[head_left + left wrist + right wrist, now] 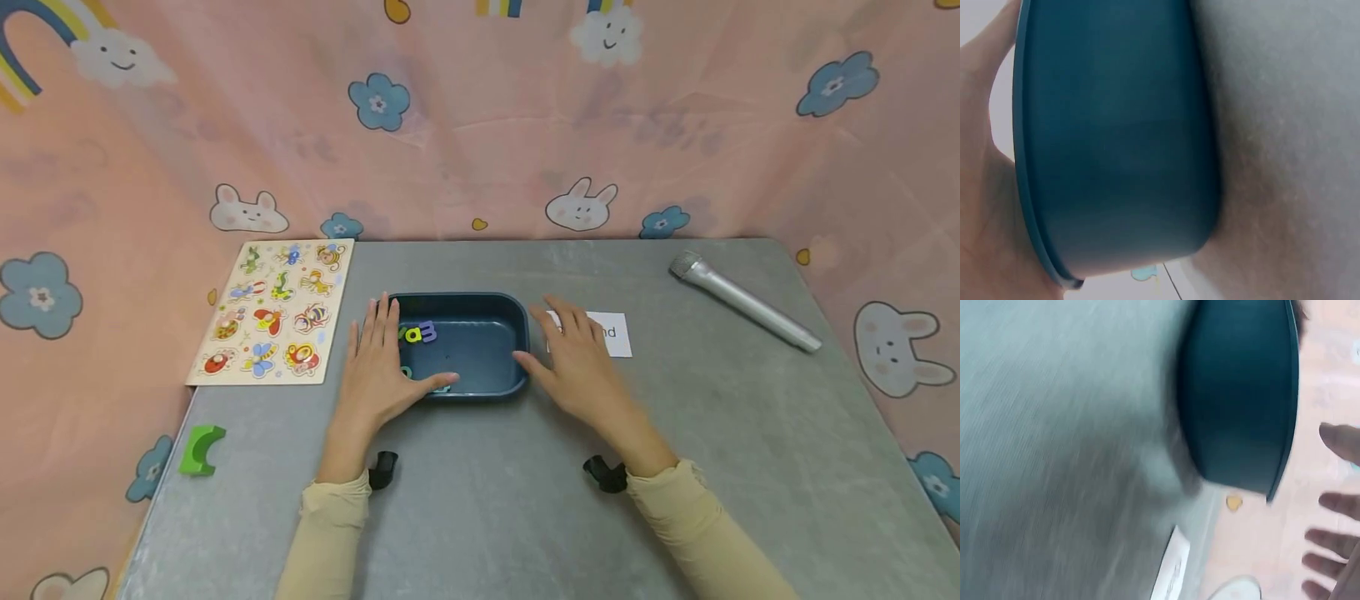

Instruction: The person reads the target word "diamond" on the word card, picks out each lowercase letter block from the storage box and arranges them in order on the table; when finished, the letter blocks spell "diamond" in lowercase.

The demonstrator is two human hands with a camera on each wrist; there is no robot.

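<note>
A dark blue rectangular tray [487, 346] stands on the table, its outer wall [1116, 137] filling much of the left wrist view. My left hand [375, 367] lies over the tray's left end, fingers straight and thumb reaching over the front rim. Inside the tray, small coloured letters [420, 333] show beside that hand, some partly hidden by it. To the right of the tray, my right hand [588, 375] is spread with its thumb near the rim. It partly covers a white card [617, 332] with printed text. The right wrist view shows these fingers [1338, 503] apart from the tray.
A wooden puzzle board [270, 312] with insect pictures lies at the back left. Nearer on the left is a green curved block [199, 450]. A silver microphone [746, 302] lies at the back right of the grey table [480, 500]. Behind hangs a pink patterned cloth [465, 125].
</note>
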